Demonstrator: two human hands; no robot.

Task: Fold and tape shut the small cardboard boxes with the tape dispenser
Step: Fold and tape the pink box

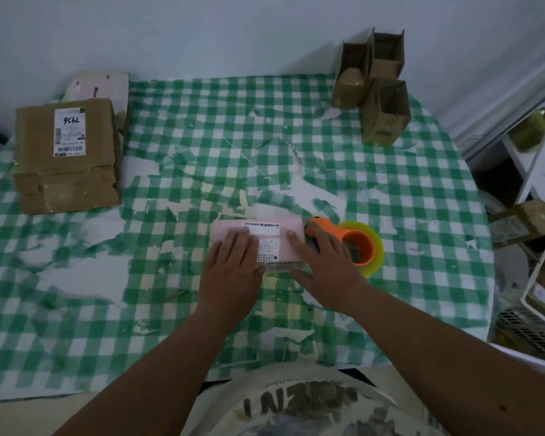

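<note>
- Upper left of the frame: a flattened brown carton [65,155] with a white shipping label lies on the desk [202,121], which wears a torn green-and-white checked cover; a pale flat parcel [103,86] pokes out behind it.
- Centre: a small pink box [261,243] with printed labels lies flat on the desk.
- The left hand [233,269] rests flat on the box's left half, fingers straight and relaxed, gripping nothing.
- The right hand [324,269] presses the box's right end with straight, spread fingers, likewise grasping nothing.
- Just right of the box, touching the right hand: the orange tape dispenser [356,243] with its yellowish roll.
- Upper right: three small brown cardboard boxes [386,118] stand upright with flaps open, close together.
</note>
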